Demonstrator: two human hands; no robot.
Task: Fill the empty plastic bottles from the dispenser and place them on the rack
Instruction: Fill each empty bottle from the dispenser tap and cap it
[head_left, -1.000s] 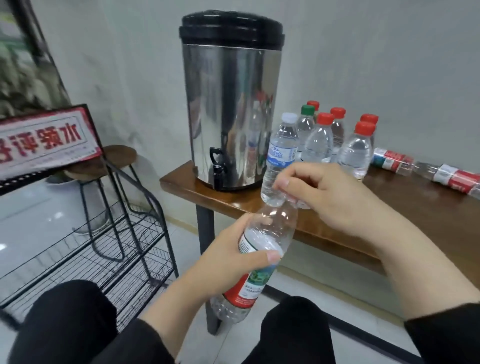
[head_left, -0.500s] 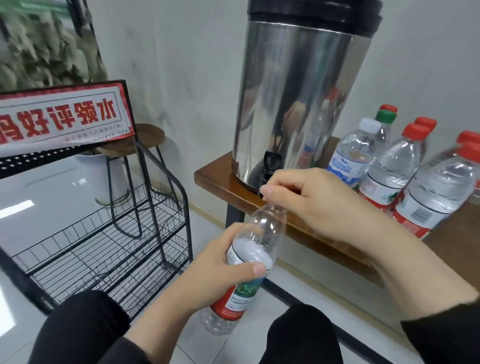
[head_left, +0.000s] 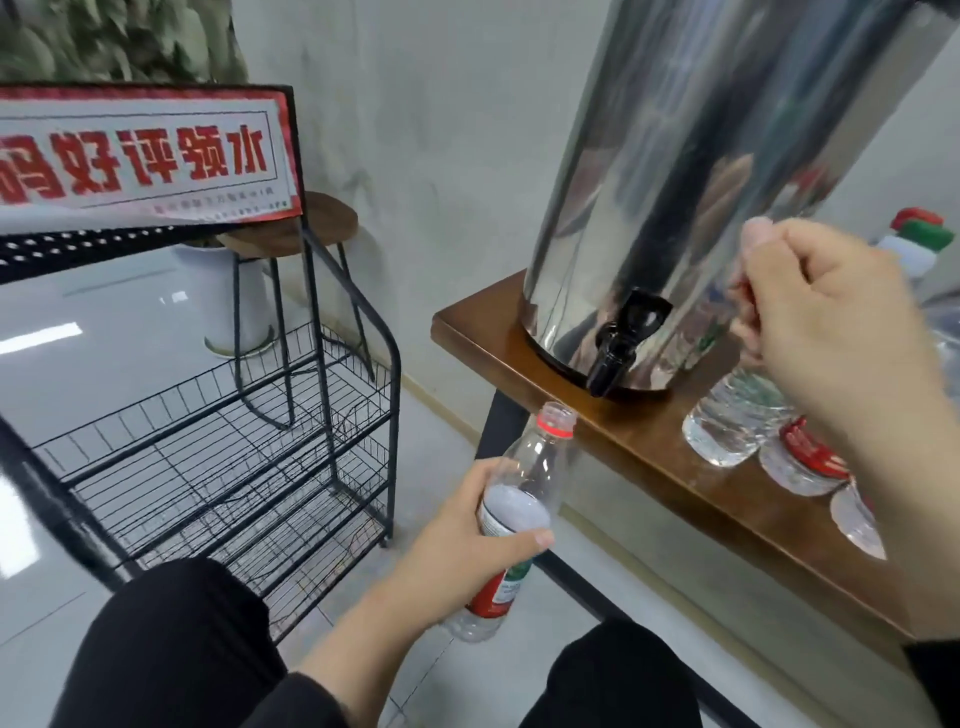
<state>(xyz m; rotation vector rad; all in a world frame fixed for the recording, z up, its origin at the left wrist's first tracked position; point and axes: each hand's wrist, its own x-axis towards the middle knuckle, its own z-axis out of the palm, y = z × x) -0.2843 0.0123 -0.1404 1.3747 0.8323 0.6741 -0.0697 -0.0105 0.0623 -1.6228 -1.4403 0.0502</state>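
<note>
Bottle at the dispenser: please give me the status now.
Left hand grips the open bottle, neck just below the tap. Right hand raised, fingers curled, contents unclear. Nothing blocks the tap.

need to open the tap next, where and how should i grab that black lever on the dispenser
Pinch the upright black lever above the spout, coming from the front. It juts out from the dispenser toward the table edge, so the fingers of the right hand fit either side.

Dispenser (head_left: 675, 197), bottles (head_left: 727, 426) on table (head_left: 613, 441)
</note>
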